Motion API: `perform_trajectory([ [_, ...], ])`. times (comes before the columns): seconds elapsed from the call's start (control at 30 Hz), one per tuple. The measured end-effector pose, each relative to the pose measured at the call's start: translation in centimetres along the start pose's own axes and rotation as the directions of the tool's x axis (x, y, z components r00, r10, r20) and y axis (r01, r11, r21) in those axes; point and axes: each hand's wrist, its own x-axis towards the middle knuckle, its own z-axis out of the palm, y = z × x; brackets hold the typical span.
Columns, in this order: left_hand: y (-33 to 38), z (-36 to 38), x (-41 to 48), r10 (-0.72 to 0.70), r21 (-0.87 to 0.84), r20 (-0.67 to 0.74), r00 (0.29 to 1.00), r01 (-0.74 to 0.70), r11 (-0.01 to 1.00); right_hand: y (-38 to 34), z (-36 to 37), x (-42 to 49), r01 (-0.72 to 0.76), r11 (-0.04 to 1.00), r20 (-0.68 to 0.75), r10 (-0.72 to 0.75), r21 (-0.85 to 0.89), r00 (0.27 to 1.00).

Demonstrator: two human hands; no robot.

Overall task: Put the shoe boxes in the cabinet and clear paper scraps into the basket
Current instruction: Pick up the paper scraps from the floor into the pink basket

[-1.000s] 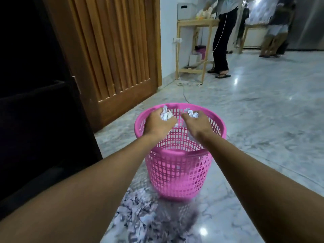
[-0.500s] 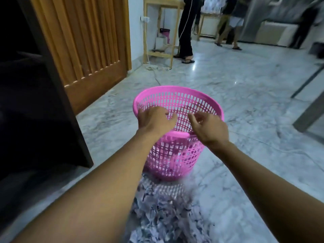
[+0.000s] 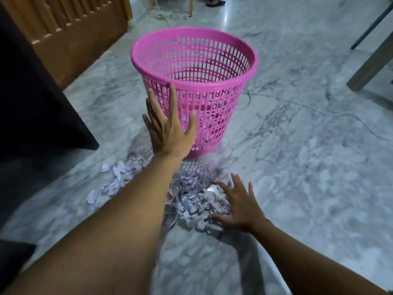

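Observation:
A pink plastic mesh basket (image 3: 214,67) stands upright on the marble floor. My left hand (image 3: 169,126) is stretched out in front of the basket's near wall with its fingers straight and spread; whether it touches the wall I cannot tell. Nearer to me, a heap of torn white paper scraps (image 3: 191,196) lies on the floor below the basket. My right hand (image 3: 240,204) is spread flat with fingers apart at the right side of that heap, holding nothing. No shoe boxes are in view.
A dark cabinet (image 3: 38,99) fills the left side, with a slatted wooden door (image 3: 70,26) behind it. A thin white cable (image 3: 319,109) runs across the floor right of the basket. A wooden furniture leg (image 3: 370,64) stands at the far right.
Both hands have let go of the paper they held over the basket and come down. The left hand now is by the basket's wall, the right hand at the heap. My view has tilted down.

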Motion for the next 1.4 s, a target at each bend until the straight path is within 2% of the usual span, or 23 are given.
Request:
perform_trajectory([
  [0.07,-2.1,0.6,-2.3,0.003,0.049,0.107,0.994,-0.008,0.999,0.9,1.1,-0.2,0.088,0.993,0.043,-0.085,-0.078,0.995],
  [0.2,-7.0,2.0,-9.4,-0.079,0.206,0.307,0.949,0.015,0.978,1.6,1.7,1.8,0.212,0.973,0.017,-0.212,-0.095,0.977],
  [0.33,-10.9,1.8,-13.6,-0.076,0.291,0.583,0.809,-0.121,0.949,1.0,2.1,4.0,0.327,0.938,0.067,-0.321,-0.118,0.945],
  [0.43,-11.9,1.8,-13.9,0.031,0.253,0.64,0.767,-0.248,0.935,-0.1,2.2,5.5,0.404,0.908,0.095,-0.395,-0.111,0.914],
  [0.5,-12.2,2.3,-14.0,0.051,0.245,0.67,0.74,-0.286,0.926,-0.9,2.0,6.2,0.423,0.9,0.092,-0.415,-0.105,0.905],
  [0.57,-12.3,2.9,-14.5,0.064,0.238,0.687,0.724,-0.307,0.921,-1.5,1.9,6.4,0.43,0.899,0.064,-0.426,-0.082,0.902],
  [0.67,-12.5,3.4,-15.4,0.072,0.255,0.689,0.721,-0.334,0.908,-1.9,2.5,5.7,0.431,0.902,-0.064,-0.431,-0.008,0.9],
  [0.83,-12.6,4.4,-16.2,0.04,0.288,0.646,0.763,-0.291,0.912,-2.8,3.5,5.6,0.4,0.913,-0.182,-0.382,0.08,0.906],
  [1.03,-12.3,5.5,-16.8,0.066,0.274,0.582,0.811,-0.271,0.923,-3.5,4.4,5.8,0.399,0.916,-0.367,-0.36,0.035,0.858],
  [1.17,-12.4,5.8,-16.9,0.103,0.26,0.559,0.823,-0.292,0.92,-3.3,4.4,6.6,0.44,0.896,-0.385,-0.386,0.058,0.838],
  [1.33,-12.4,6.3,-17.1,0.104,0.246,0.509,0.855,-0.259,0.934,-3.5,4.4,7.3,0.491,0.857,-0.261,-0.443,0.158,0.858],
  [1.4,-12.5,6.6,-17.2,0.131,0.219,0.473,0.871,-0.26,0.94,-3.7,4.7,7.6,0.505,0.846,-0.267,-0.454,0.169,0.85],
])
